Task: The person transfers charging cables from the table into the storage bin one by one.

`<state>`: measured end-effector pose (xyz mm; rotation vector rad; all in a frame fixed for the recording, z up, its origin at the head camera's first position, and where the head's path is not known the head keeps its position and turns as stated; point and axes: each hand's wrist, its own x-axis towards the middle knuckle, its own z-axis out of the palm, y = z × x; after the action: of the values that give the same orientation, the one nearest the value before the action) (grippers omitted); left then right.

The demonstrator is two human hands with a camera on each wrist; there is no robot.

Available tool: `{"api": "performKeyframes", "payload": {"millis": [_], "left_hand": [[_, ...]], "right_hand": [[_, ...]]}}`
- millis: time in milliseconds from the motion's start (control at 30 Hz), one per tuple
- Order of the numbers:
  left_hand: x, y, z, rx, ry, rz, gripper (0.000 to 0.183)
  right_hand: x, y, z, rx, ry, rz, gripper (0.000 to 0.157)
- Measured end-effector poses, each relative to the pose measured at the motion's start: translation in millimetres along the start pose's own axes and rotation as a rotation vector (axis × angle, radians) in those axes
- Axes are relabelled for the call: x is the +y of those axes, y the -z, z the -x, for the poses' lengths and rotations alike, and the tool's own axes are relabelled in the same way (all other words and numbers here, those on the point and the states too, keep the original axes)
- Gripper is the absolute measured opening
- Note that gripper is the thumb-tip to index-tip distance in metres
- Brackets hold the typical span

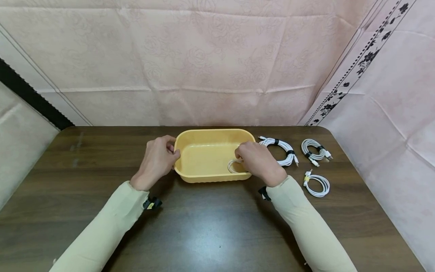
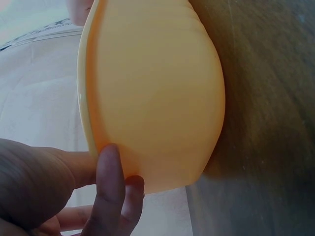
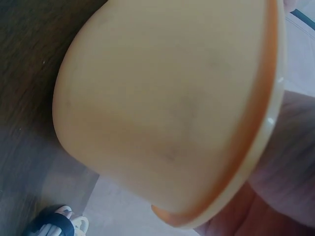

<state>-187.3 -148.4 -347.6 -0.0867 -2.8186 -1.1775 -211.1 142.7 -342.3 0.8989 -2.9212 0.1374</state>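
Yellow tub (image 1: 210,176) here, left rim pinched in the left hand (image 1: 157,158), and one white cable (image 1: 229,167) inside by the right hand (image 1: 256,158), whose grip I can't make out! That's one in, three coils (image 1: 284,163) (image 1: 303,146) (image 1: 327,185) out to the right; far table (image 1: 136,234) edge close behind, roomy wood in front.

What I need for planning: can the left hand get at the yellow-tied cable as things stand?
Probably not easily: the left hand grips the left end of the yellow tray, and the yellow-tied cable lies off to the right, past the tray and right forearm.
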Motion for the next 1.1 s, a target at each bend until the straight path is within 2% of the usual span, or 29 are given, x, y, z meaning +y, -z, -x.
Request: {"api": "performKeyframes", "payload": {"millis": [100, 233, 400, 633, 1100], "left_hand": [[-0.2, -0.3, 0.0, 0.008, -0.003, -0.001, 0.033], [-0.2, -0.6, 0.2, 0.008, -0.004, 0.000, 0.033], [0.3, 0.0, 0.5, 0.006, 0.001, -0.001, 0.033], [-0.1, -0.3, 0.3, 0.009, 0.001, -0.012, 0.033], [0.6, -1.0, -0.6, 0.038, -0.011, -0.073, 0.032]], "right_hand": [[0, 2.4, 2, 0.004, 0.002, -0.002, 0.033], [1, 5.5, 4, 0.010, 0.000, 0.005, 0.009], [3, 6.9, 6, 0.014, 0.015, -0.013, 0.015], [5, 7.4, 9, 0.052, 0.063, -0.074, 0.013], [12, 16.6, 19, 0.045, 0.032, -0.117, 0.022]]}}
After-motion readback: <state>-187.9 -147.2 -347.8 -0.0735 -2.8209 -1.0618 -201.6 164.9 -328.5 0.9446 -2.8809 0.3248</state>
